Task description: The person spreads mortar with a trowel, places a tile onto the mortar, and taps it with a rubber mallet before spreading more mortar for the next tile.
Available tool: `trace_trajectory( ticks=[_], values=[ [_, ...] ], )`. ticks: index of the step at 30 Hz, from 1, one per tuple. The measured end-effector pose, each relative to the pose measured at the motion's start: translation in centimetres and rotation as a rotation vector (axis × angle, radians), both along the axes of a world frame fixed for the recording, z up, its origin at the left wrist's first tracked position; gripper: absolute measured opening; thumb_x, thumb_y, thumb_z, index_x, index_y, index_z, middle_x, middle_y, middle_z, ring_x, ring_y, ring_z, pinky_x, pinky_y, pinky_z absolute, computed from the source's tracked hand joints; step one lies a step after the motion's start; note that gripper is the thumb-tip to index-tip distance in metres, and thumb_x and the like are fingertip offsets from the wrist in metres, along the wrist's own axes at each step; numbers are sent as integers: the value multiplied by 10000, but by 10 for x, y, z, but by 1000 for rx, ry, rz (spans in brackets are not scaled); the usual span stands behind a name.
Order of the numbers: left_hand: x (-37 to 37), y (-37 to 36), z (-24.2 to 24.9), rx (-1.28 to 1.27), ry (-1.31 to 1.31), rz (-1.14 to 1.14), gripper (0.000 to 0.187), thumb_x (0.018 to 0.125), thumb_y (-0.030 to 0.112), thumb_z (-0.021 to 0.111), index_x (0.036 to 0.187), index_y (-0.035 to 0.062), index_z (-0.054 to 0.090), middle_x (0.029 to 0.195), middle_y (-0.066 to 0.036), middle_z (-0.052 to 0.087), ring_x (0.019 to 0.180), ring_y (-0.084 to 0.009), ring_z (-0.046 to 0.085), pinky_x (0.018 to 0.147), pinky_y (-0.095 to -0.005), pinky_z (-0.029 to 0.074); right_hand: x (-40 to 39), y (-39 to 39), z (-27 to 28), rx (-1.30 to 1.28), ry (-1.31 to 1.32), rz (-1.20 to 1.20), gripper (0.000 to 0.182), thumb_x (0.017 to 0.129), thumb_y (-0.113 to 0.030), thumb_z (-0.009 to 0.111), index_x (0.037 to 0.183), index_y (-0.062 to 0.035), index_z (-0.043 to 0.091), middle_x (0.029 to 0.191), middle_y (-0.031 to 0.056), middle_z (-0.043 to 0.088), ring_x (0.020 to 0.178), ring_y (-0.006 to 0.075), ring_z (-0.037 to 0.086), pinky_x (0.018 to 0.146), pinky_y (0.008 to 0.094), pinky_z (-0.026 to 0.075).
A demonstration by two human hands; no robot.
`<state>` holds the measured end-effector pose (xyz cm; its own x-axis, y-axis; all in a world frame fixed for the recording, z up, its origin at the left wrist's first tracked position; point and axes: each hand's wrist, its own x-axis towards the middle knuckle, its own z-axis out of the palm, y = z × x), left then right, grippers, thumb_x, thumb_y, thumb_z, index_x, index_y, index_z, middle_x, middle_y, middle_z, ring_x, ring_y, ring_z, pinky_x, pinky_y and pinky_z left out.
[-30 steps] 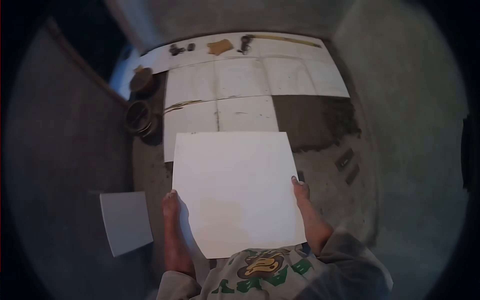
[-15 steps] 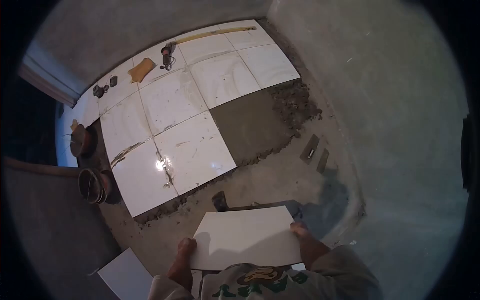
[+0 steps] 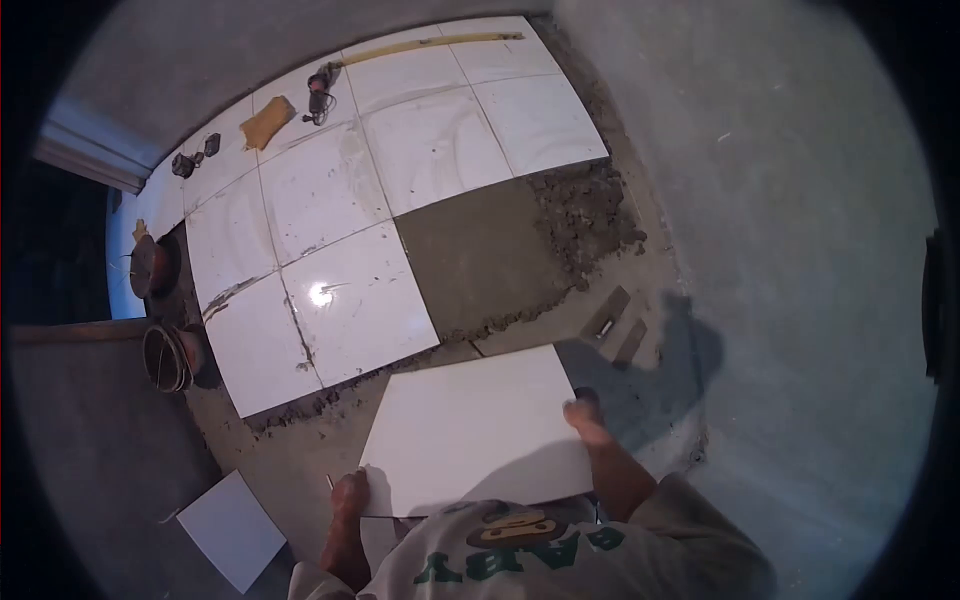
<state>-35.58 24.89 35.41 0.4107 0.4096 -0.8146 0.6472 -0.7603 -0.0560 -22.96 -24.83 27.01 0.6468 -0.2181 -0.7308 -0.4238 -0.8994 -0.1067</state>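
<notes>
A large white tile is held in front of my body, close to my shirt. My left hand grips its lower left edge, and my right hand is closed on its right edge. Beyond the tile lies a smooth patch of grey mortar, rough and crumbly along its right side. Laid white tiles border that patch on the left and at the far side. The fingers under the tile are hidden.
A yellow straightedge, a power tool and a yellow cloth lie on the far tiles. Buckets stand at left. Trowels rest near the right wall. Another tile lies at lower left.
The held tile has moved forward, up in the view, and shows more of its face. Both hands have moved with it. The view has shifted, and the laid tiles appear farther left.
</notes>
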Motion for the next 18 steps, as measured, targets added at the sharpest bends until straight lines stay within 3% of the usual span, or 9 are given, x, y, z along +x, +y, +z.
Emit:
trace_trajectory(
  ticks=[2,4,6,8,9,12,14,16,18],
  values=[
    [-1,-39,-33,-44,-252,-81,562,974,438,340,818,13,674,916,-253,654,905,-450,619,795,-515,493,64,-21,7,-67,11,-64,300,834,-280,522,899,-33,678,919,193,649,849,353,622,745,443,502],
    [32,-103,2,102,-158,241,571,971,450,353,813,1,667,886,-272,645,902,-456,614,788,-525,483,118,-54,0,-89,19,-33,379,850,-344,509,951,-20,678,999,214,646,942,381,617,816,450,499],
    [51,-156,-7,194,-163,303,571,964,463,387,802,-13,658,870,-286,639,893,-470,608,771,-529,472,166,-85,-17,-85,51,-10,460,867,-407,496,1003,-8,679,1078,235,643,1035,409,612,887,458,496],
    [79,-201,-46,175,-261,470,590,953,486,420,776,-31,644,856,-297,634,869,-478,606,738,-534,460,230,-125,-53,-43,54,57,478,873,-419,486,1005,0,673,1081,234,642,1057,407,602,900,452,492],
    [89,-227,-65,262,-426,334,600,952,486,443,727,-42,618,804,-304,620,805,-480,602,688,-534,449,249,-141,-64,-22,61,15,529,878,-462,474,1044,6,657,1096,257,629,1062,417,596,916,458,477],
    [137,-281,-70,40,-283,594,607,957,477,444,742,-60,628,804,-324,605,792,-471,602,676,-525,443,278,-201,-90,31,33,-53,561,889,-493,472,1067,9,647,1083,277,627,1026,425,606,903,466,478],
    [135,-306,-92,92,-348,489,610,957,483,443,802,-72,643,837,-330,608,801,-449,611,688,-500,449,270,-266,-157,46,-42,399,537,895,-466,506,1099,15,630,1047,238,659,996,390,630,906,439,478],
    [144,-321,-108,83,-383,522,623,960,505,417,855,-62,653,852,-314,618,805,-441,614,707,-479,454,273,-279,-143,297,-198,-250,495,886,-450,554,951,30,654,973,237,655,892,379,616,807,460,464],
    [155,-332,-118,117,-327,664,640,958,540,376,915,-24,675,916,-277,645,899,-461,609,784,-494,457,270,-267,-101,313,-124,-395,485,876,-440,587,939,36,652,961,199,657,887,329,609,811,438,456]
  ],
)
